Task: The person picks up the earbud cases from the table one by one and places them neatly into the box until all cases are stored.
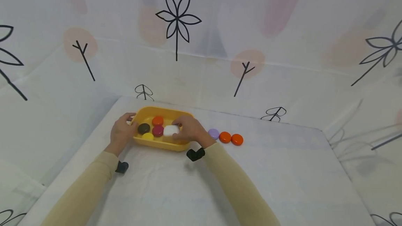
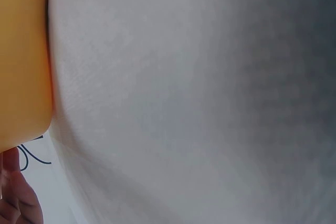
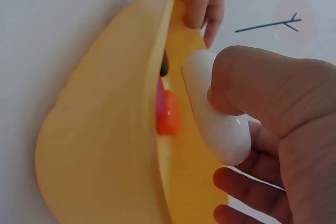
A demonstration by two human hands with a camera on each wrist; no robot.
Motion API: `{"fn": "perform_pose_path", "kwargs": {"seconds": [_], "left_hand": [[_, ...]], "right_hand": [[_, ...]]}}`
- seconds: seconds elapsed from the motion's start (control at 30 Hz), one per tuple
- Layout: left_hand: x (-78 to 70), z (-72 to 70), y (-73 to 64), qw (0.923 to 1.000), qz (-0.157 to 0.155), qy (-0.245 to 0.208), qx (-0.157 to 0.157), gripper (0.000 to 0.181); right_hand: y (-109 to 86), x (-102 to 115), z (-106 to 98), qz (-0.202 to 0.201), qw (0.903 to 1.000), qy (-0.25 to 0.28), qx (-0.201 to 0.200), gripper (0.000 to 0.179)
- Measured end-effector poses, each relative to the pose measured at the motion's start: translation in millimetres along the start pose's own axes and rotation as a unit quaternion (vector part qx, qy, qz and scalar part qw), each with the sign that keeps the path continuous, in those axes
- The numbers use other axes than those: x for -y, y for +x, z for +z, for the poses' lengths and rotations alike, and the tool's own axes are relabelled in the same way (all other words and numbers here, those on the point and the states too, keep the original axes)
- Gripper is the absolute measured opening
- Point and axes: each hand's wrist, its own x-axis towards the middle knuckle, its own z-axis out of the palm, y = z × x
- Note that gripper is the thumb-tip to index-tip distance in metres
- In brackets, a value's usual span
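Tray (image 1: 160, 145) is gripped at left by left hand (image 1: 121, 130); white block (image 1: 170, 130), pinched by right hand (image 1: 188, 130), might be dropped if glossy sides slip

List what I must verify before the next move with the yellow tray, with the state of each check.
1. Left hand on the yellow tray: ok, at its left end.
2. Right hand gripping the white piece: ok, between thumb and fingers.
3. White piece touching the tray floor: cannot tell.
4. Black piece and yellow piece inside: ok.
5. Every piece inside: not ok; the purple piece and two orange pieces lie outside.
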Motion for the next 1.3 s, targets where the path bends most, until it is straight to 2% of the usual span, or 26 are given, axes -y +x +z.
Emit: {"fn": "perform_pose_path", "kwargs": {"seconds": [0.17, 0.3, 0.53, 1.1, 1.3], "left_hand": [[-2.1, -1.4, -1.9, 1.0000, -0.003, 0.001, 0.000, 0.044], [-2.5, -2.5, -2.8, 1.0000, -0.001, 0.002, 0.000, 0.044], [0.0, -2.7, -1.4, 1.0000, 0.005, 0.006, 0.000, 0.044], [1.8, -2.2, 0.5, 1.0000, 0.000, 0.006, 0.007, 0.045], [2.7, -1.2, 2.1, 0.9999, -0.003, 0.007, 0.011, 0.046]], "right_hand": [[-4.3, -1.7, -7.3, -0.009, 0.9997, 0.020, -0.006, 0.043], [-6.5, -6.0, -13.1, -0.006, 0.9998, 0.016, -0.003, 0.044], [-12.9, -13.0, -24.7, -0.026, 0.9993, 0.024, -0.012, 0.042], [-30.1, -28.1, -39.1, -0.022, 0.9979, 0.038, -0.047, 0.037], [-36.8, -39.0, -42.1, -0.020, 0.9980, 0.027, -0.054, 0.037]]}}
